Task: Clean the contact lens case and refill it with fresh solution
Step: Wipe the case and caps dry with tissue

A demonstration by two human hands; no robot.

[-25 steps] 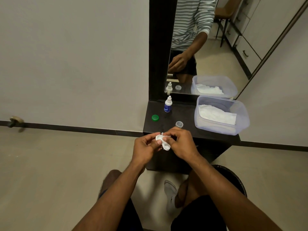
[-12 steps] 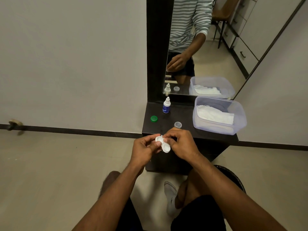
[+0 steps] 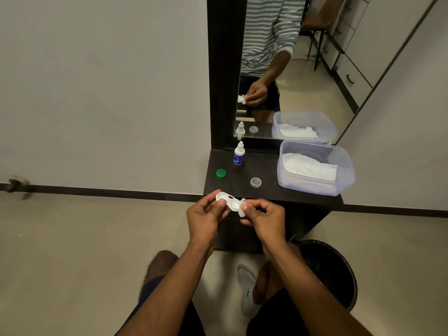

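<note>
A white contact lens case (image 3: pixel 229 202) with both wells uncapped is held in front of the dark shelf (image 3: pixel 266 190). My left hand (image 3: pixel 206 215) pinches its left well. My right hand (image 3: pixel 263 218) pinches a small white tissue piece (image 3: pixel 243 209) beside the right well. On the shelf stand a blue solution bottle (image 3: pixel 238 155), a green cap (image 3: pixel 220 173) and a clear cap (image 3: pixel 255 182).
A clear plastic tub (image 3: pixel 315 170) with white tissues sits at the shelf's right end. A mirror (image 3: pixel 291 69) rises behind the shelf. A black bin (image 3: pixel 339 275) stands on the floor to the right of my legs.
My hands have drawn apart, so the case shows fully. The tissue piece has come off the case's middle to its right end. The view has shifted slightly.
</note>
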